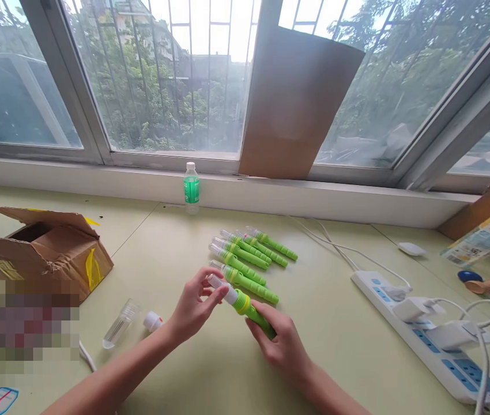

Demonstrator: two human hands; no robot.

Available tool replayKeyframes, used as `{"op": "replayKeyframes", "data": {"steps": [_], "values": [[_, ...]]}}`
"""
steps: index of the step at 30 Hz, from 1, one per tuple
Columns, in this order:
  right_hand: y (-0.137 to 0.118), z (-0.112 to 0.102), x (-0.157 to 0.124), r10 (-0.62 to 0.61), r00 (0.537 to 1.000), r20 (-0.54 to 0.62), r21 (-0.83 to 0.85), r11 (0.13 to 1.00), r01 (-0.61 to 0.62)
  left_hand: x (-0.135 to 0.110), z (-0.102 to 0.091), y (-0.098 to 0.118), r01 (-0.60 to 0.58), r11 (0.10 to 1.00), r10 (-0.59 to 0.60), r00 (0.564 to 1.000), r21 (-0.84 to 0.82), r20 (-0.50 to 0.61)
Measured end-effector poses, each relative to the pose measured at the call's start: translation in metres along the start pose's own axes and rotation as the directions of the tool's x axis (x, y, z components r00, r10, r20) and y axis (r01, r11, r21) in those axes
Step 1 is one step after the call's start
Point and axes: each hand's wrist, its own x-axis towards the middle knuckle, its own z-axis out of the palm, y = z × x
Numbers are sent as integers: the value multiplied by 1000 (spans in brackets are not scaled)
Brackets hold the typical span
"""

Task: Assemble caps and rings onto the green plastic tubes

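Observation:
My right hand (283,341) is wrapped round the body of a green ribbed tube with a yellow ring (242,302), which tilts up to the left. At the tube's upper end, my left hand (195,305) pinches a white, ridged end piece (229,293) between thumb and fingers. Whether that piece is fixed or loose I cannot tell. Just beyond my hands several similar green tubes with clear caps (251,282) lie side by side on the table. Left of my left hand are a clear plastic cap (122,324) and a small white cap (153,321).
An open cardboard box (70,248) stands at the left. A bottle with a green label (191,189) is by the window sill. To the right runs a white power strip (433,340) with plugs and cables. The pale green table (331,288) spans the view.

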Motion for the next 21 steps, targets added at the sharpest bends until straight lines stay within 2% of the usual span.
{"op": "replayKeyframes", "data": {"steps": [4, 9, 15, 21], "values": [[1, -1, -1, -20, 999, 30, -82, 996, 23, -1, 1, -6, 34, 999, -34, 999, 17, 35], [1, -2, -1, -20, 998, 59, -99, 995, 26, -4, 5, -9, 76, 997, -77, 995, 23, 70], [-4, -8, 1, -31, 993, 114, 44, 999, 26, -3, 2, -3, 68, 998, -66, 990, -10, 128], [-8, -7, 0, -24, 985, 172, 117, 993, 4, 4, -9, 20, 11, 997, -33, 953, 76, 300]]}}
